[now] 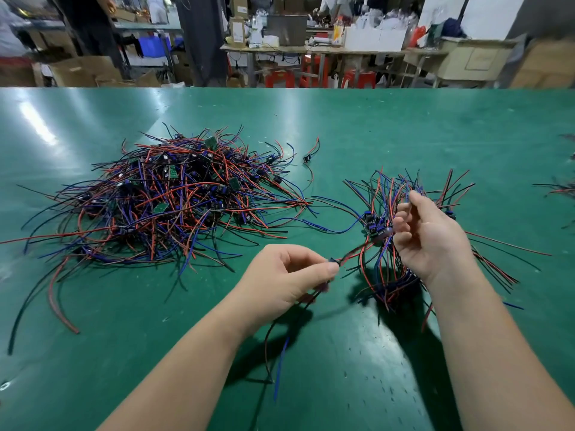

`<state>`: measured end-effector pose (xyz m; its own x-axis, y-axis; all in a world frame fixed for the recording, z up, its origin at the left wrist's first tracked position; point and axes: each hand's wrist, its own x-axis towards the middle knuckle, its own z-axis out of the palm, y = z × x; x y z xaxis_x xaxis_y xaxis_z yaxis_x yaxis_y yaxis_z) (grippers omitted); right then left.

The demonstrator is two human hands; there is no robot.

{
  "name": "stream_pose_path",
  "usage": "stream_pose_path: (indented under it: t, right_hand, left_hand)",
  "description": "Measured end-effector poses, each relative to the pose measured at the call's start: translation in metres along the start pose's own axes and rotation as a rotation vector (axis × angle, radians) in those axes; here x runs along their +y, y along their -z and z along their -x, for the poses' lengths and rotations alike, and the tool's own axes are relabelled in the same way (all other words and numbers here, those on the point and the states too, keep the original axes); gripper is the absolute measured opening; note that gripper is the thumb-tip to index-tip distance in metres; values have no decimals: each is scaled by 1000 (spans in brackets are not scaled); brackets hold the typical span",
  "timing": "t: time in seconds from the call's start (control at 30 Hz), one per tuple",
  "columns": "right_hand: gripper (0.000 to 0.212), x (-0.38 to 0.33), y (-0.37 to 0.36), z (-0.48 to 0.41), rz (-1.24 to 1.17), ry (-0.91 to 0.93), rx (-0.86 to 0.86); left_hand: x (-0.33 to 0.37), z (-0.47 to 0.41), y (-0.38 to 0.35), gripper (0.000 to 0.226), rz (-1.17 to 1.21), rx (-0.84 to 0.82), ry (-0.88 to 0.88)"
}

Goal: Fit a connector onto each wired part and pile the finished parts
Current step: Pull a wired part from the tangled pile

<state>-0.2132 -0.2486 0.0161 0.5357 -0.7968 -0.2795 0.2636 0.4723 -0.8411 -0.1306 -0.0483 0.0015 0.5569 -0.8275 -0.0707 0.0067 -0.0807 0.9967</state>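
Note:
A big tangled heap of wired parts (174, 197), small green boards with red, blue and black leads, lies on the green table (404, 126) at the left. My left hand (289, 275) pinches a small black connector (333, 260) with red wires running right; black and blue leads hang below it. My right hand (426, 234) is raised over a smaller bundle of wired parts (392, 219), its fingers curled round a wired part whose leads stick up above them. Motion blur hides the exact grip.
A single loose wired part (309, 157) lies between the heaps, further back. More wires (560, 188) show at the right edge. Beyond the table's far edge stand workbenches, red stools (311, 73) and cardboard boxes.

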Motion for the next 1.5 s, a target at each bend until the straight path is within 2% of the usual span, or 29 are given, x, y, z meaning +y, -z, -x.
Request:
stream_pose_path:
  t: [0.1,0.17,0.27,0.37,0.43,0.5,0.57,0.77,0.93,1.03,1.1,1.2,1.3,1.43,1.5]
  right_hand:
    - [49,0,1,1,-72,-89,-75]
    - [40,6,-3,4,-55,-166,-136]
    - [11,21,-13,11,129,-212,-256]
    - [15,33,-21,22,348,-209,-440]
    - [21,36,-26,30,382,-215,-544]
    - [26,39,-31,38,350,-187,-639]
    - [23,44,-37,44,239,-139,-683]
    - [7,49,-47,45,6,-63,-498]
    - [19,36,-37,39,-53,-136,-572]
    - [28,28,-28,35,73,-103,-647]
    - [26,31,-25,33,267,-14,-615]
    - [30,39,-29,34,449,127,-546]
    - [23,45,-31,34,479,185,-487]
    - [7,47,-31,32,423,124,-482]
    - [11,47,-32,32,406,103,-484]
  left_hand:
    - [4,-4,4,28,147,152,-40]
    - [8,-8,8,33,395,201,-7]
    - [15,-7,14,18,705,213,100]
    - [18,-4,20,32,891,181,164]
    - [18,-3,21,26,926,152,167]
    - [16,-4,18,18,870,138,164]
    - [11,-5,12,23,749,148,125]
    - [1,-5,-6,11,455,212,-136]
    - [-3,-4,1,20,142,129,-354]
    - [2,-8,2,14,250,221,-202]
    - [4,-9,1,33,318,246,-85]
    - [-4,-7,-2,35,167,246,-101]
    - [-11,-9,-3,29,110,303,-101]
    - [-11,-11,-4,18,170,279,-99]
    - [-12,-10,-7,16,185,260,-107]
